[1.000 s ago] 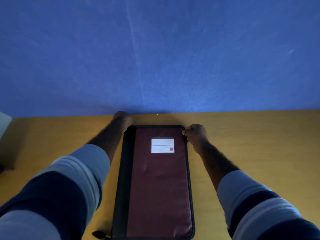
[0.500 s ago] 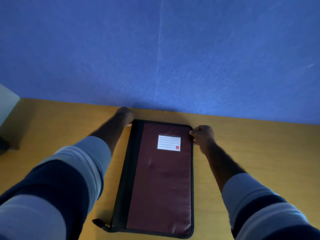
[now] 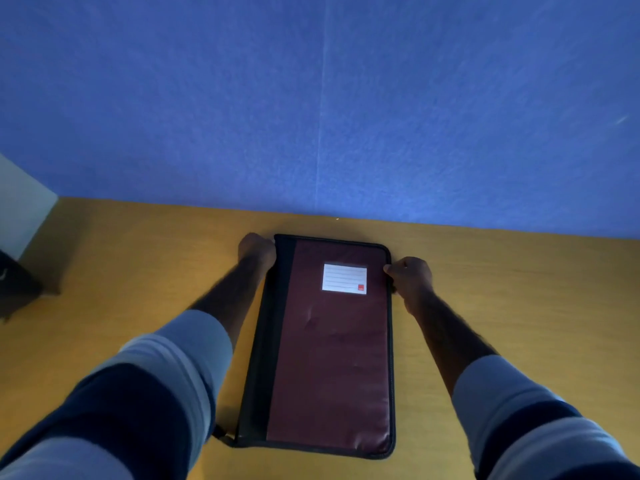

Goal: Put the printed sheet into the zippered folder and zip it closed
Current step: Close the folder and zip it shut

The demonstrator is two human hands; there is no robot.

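Note:
A dark red zippered folder (image 3: pixel 329 358) with a black spine and a white label lies shut on the yellow wooden table. My left hand (image 3: pixel 257 250) grips its far left corner, fingers curled against the black spine. My right hand (image 3: pixel 410 277) pinches the folder's right edge near the far right corner, where the zip runs; the zip pull itself is too small to make out. A short black strap (image 3: pixel 221 434) sticks out at the near left corner. No printed sheet is in view.
The table (image 3: pixel 519 306) ends at a blue wall (image 3: pixel 311 98) just behind the folder. At the far left stand a pale box (image 3: pixel 20 209) and a dark object (image 3: pixel 14 289).
Both hands have stayed on the folder's far corners. My right hand has slipped a little nearer along the right edge. The view has tilted and shifted.

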